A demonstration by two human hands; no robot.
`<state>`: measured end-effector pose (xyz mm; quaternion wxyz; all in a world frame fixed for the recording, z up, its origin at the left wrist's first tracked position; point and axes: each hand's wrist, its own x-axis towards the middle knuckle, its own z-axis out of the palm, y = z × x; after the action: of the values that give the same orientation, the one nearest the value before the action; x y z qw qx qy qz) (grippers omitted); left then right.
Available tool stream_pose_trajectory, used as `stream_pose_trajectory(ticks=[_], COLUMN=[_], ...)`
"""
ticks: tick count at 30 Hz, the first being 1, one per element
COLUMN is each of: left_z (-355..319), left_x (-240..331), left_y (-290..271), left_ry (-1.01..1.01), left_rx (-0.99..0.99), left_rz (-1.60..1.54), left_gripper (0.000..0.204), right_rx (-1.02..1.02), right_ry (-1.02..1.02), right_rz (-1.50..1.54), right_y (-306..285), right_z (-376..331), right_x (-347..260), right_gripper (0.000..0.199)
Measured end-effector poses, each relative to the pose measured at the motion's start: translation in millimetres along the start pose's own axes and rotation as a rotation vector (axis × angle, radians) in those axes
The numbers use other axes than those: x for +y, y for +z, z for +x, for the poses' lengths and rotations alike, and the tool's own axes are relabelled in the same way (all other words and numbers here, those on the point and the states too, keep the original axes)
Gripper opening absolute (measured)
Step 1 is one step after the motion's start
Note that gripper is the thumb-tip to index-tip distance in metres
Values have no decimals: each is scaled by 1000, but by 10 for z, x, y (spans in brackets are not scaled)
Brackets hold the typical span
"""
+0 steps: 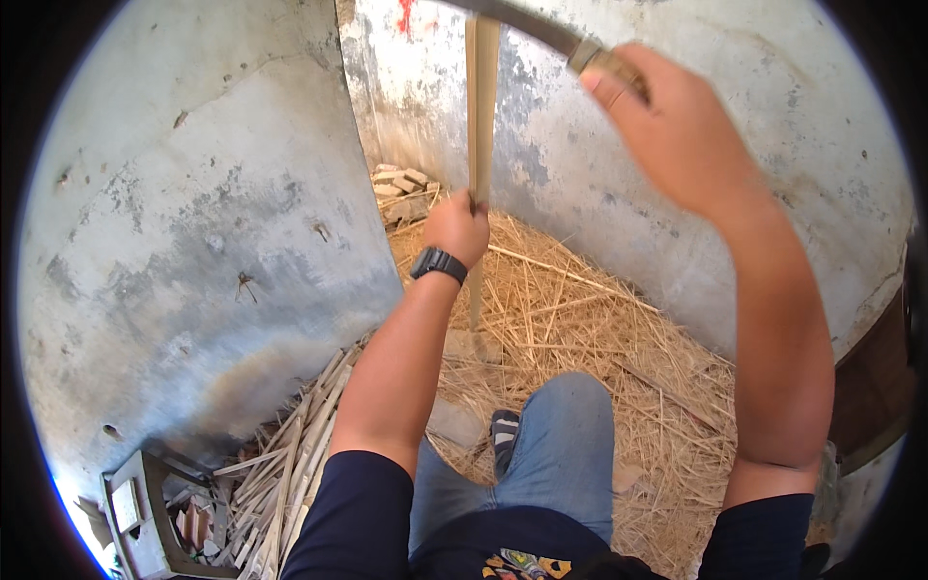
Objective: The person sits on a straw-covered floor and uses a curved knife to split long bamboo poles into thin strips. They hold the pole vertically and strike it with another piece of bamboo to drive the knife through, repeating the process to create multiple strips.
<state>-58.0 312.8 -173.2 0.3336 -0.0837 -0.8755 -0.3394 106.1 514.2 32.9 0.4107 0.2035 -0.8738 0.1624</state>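
Head view, left to right: split bamboo slats (pixel 290 474) heaped by the wall; left hand (pixel 456 230) clenched round an upright bamboo strip (pixel 480 116); right hand (pixel 667 126) gripping a raised blade (pixel 522 24), apparently mid-splitting, where a well-aimed stroke clear of the fingers seems called for.

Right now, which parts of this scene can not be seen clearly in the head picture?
- Blade in the right hand: its far end is cut off by the top edge.
- Bamboo strip in the left hand: its top leaves the frame and its foot is lost in the straw.
- Right foot: hidden under the knee.
- Grey box: its contents are too small and warped at the rim.
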Motion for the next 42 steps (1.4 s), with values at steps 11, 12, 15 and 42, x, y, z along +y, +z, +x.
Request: stream_pose_trajectory(ticks=[11,12,15,42], left_z=[-558,-687,-728,-557], left_x=[-428,-547,-640,-243], left_y=[-223,-200,-149,-122], left_ry=[-56,-99,-169,-7], left_rx=[-222,-231,-222,-103], left_rz=[-18,-45,-125,-26], left_gripper=[102,101,99,63], right_rx=[-103,-117,-138,-113], right_ry=[235,237,131,256], right_rz=[17,63,89,-71], right_y=[136,164,184,-23], right_z=[-193,-171,-118,-118], right_x=[84,238,257,-416], right_gripper=[34,39,40,30])
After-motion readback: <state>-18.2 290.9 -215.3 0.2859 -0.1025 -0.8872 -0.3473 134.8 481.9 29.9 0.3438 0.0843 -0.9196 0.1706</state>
